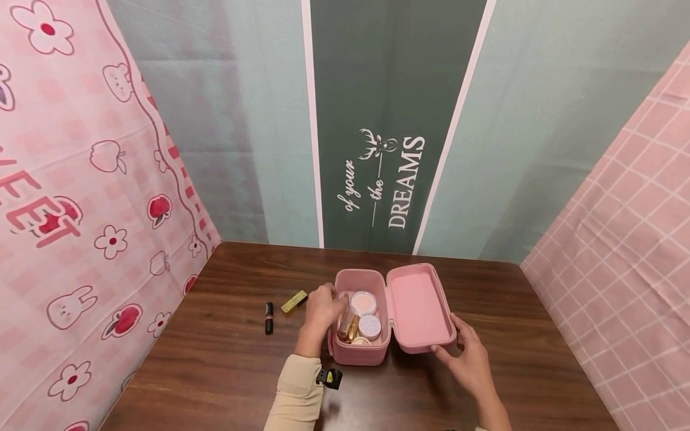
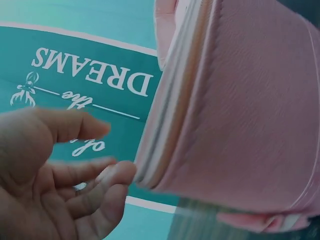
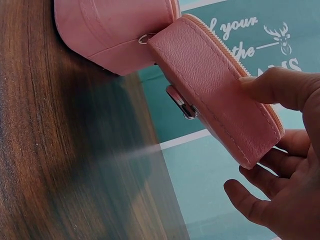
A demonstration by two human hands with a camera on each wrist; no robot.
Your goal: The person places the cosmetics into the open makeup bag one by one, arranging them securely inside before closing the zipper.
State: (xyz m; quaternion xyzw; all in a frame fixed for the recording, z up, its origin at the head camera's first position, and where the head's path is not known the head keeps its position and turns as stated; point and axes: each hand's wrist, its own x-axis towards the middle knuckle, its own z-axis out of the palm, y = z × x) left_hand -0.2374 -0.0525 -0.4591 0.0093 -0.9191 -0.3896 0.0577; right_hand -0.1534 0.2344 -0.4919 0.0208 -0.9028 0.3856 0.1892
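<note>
A pink zip-up makeup case (image 1: 360, 357) stands unzipped on the table, its lid (image 1: 421, 305) swung out to the right. Inside lie a round compact (image 1: 363, 303), a pale round jar (image 1: 369, 327), a gold tube (image 1: 353, 328) and other small cosmetics. My left hand (image 1: 323, 308) is at the case's left rim. In the left wrist view, that hand (image 2: 60, 185) has loosely bent fingers, fingertips right at the zip edge and thumb apart. My right hand (image 1: 469, 359) grips the lid's outer right corner. The right wrist view shows its thumb (image 3: 265, 87) on the zip edge, fingers behind the lid.
Left of the case, a black lipstick tube (image 1: 269, 318) and a small yellow patterned box (image 1: 294, 301) lie on the brown wooden table (image 1: 226, 371). Patterned cloths hang along both sides, and a green curtain (image 1: 399, 90) hangs behind the table.
</note>
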